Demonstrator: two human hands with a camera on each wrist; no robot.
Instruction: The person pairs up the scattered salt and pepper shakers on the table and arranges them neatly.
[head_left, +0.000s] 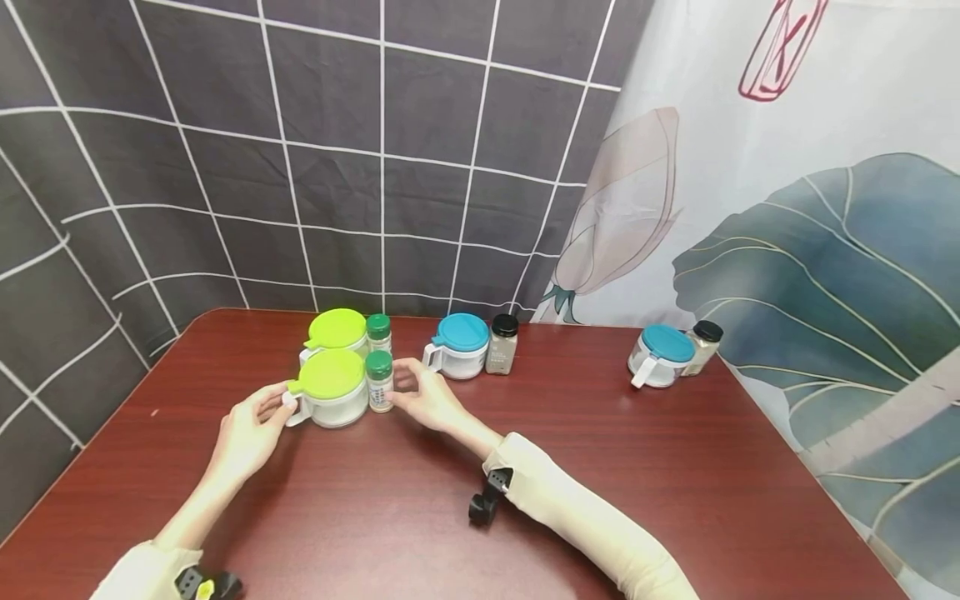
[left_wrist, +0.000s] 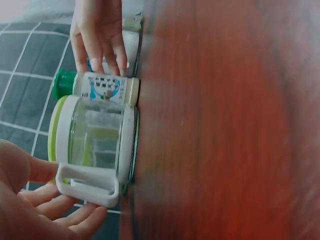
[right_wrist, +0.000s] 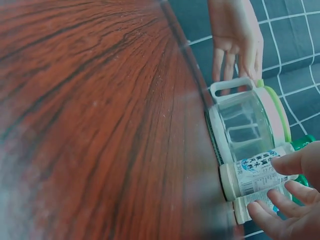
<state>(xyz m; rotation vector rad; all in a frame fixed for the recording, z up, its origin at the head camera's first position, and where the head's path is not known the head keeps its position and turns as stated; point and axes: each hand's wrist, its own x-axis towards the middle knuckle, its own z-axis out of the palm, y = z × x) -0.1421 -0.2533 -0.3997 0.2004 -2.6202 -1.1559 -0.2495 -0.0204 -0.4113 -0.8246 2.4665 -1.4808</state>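
Observation:
In the head view, my left hand (head_left: 251,433) is at the white handle (left_wrist: 89,185) of the nearer lime-lidded clear jar (head_left: 333,387). Its fingers are spread loosely beside the handle, not wrapped round it. My right hand (head_left: 431,396) is beside the nearer green-capped seasoning bottle (head_left: 380,383), which stands upright against that jar. Seen from the right wrist, the thumb (right_wrist: 295,162) lies over the label and the other fingers are extended apart; whether they touch is unclear. Directly behind stand a second lime-lidded jar (head_left: 337,327) and a second green-capped bottle (head_left: 378,329), partly hidden.
A blue-lidded jar (head_left: 461,346) and a black-capped bottle (head_left: 502,346) stand right of the pair at the back. Another blue-lidded jar (head_left: 662,356) and black-capped bottle (head_left: 703,346) are near the table's right edge. A dark checked cloth (head_left: 330,167) hangs behind the reddish-brown table (head_left: 375,517).

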